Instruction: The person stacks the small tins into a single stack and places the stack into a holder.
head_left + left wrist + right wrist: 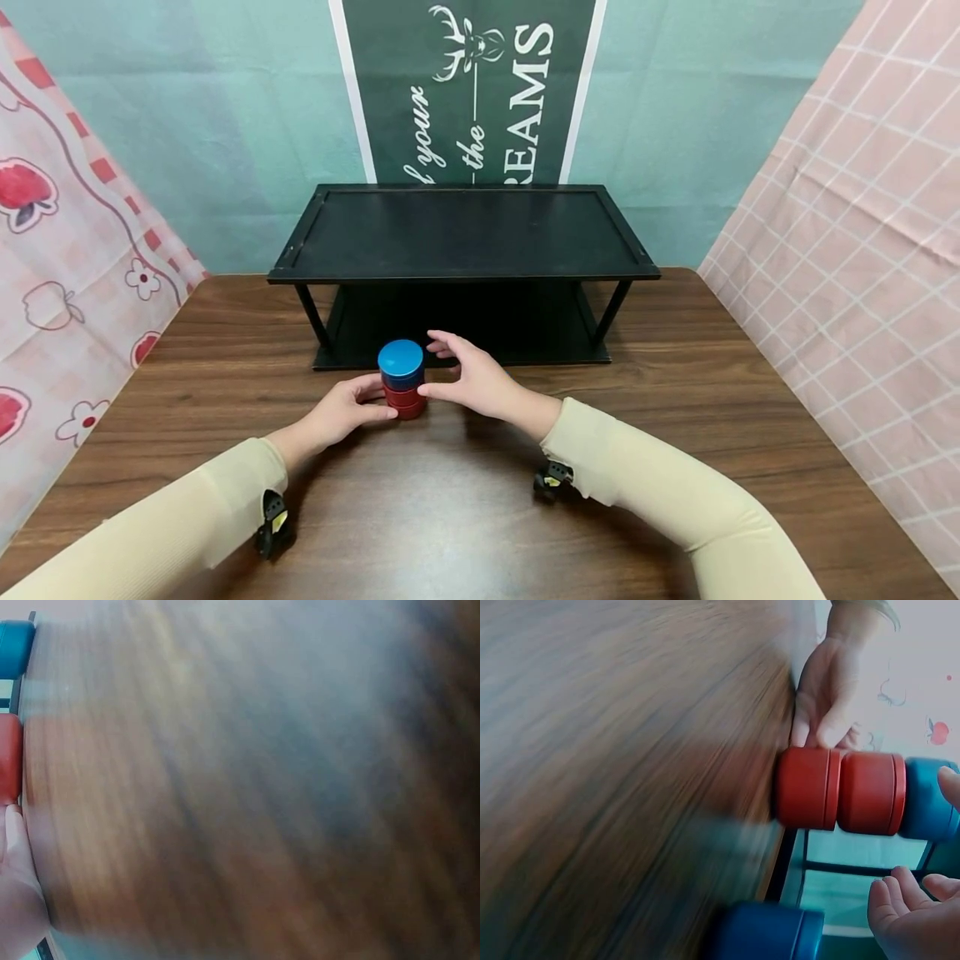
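Observation:
A stack of three round canisters stands on the table: a lower red canister [806, 787], an upper red canister [870, 793] and a blue canister [401, 358] on top. Low at the stack's left side, my left hand [337, 415] holds the lower red canister, thumb in front and fingers behind. On the other side is my right hand [480, 385], its fingers spread apart beside the blue canister and its thumb tip overlapping the stack. Another blue canister [763, 931] shows in the right wrist view, standing on the table; in the head view it is hidden behind my right hand.
A black two-tier rack [465, 237] stands behind the stack, its lower shelf [465, 333] near table height. Wood-grain tabletop [420, 517] surrounds my arms. Cloth walls [225, 125] enclose the table at the back and both sides.

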Motion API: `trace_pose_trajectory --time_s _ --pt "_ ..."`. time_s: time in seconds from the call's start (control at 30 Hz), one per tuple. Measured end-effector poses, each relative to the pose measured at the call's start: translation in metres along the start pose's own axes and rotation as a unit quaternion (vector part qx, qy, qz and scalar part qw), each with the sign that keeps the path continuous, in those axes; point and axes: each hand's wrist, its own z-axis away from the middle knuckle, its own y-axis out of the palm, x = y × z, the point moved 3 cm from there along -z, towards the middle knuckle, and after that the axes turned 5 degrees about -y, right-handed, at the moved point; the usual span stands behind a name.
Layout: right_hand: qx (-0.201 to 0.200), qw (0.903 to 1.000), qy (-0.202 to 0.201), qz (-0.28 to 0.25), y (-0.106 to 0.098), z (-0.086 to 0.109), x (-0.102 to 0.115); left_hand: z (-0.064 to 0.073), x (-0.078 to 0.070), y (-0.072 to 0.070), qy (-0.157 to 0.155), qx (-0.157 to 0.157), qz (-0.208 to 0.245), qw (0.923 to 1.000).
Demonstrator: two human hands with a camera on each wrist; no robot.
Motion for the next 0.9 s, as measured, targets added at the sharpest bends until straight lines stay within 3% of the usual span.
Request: trace_pose_trajectory --time_s 0.5,0.9 --pt "-0.012 0.9999 0.005 -0.008 -0.019 0.016 -0.011 0.001 0.003 -0.001 -0.014 0.003 0.000 0.9999" --pt "-0.013 0.9994 0.032 0.007 -0.032 0.030 -0.025 0.001 0.001 -0.001 -0.012 0.003 0.002 0.9999"
